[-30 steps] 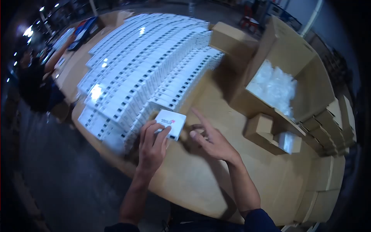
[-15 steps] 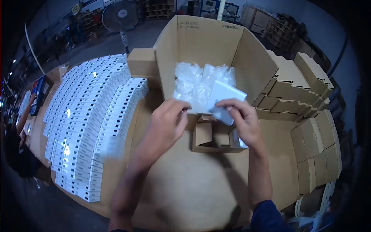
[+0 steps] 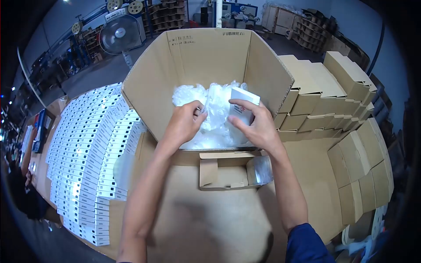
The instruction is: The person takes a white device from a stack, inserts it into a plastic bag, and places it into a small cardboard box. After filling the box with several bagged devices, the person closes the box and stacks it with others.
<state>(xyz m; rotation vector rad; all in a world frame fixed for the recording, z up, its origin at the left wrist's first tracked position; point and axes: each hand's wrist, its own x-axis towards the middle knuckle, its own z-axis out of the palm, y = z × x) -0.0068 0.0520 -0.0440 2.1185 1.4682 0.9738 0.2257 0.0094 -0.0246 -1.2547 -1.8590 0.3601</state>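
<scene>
Head camera view: a small white box (image 3: 243, 107) sits tilted at the centre of the frame, gripped by the right hand (image 3: 258, 127), thumb along its lower edge and fingers curled over its top, above the open mouth of a large cardboard carton (image 3: 210, 57). Just left of it, the left hand (image 3: 184, 125) pinches at a heap of clear plastic bags (image 3: 206, 114) that fills the carton's bottom; its fingertips are closed on the crinkled film. Both forearms reach up from the lower edge of the frame, the right one ending in a dark blue sleeve (image 3: 307, 245).

Below the hands, a small open cardboard tray (image 3: 219, 173) lies on the cardboard-covered table (image 3: 210, 219), with a shiny plastic packet (image 3: 261, 168) at its right end.

Rows of flat white boxes (image 3: 92, 149), smooth and glossy with dark marks on their ends, stand packed edge to edge across the left of the frame. Plain brown cartons (image 3: 333, 87), closed and matte, are stacked at the upper right and down the right edge. A standing fan (image 3: 114, 33) shows at the upper left, and another person (image 3: 22, 193) stands at the far left edge.
</scene>
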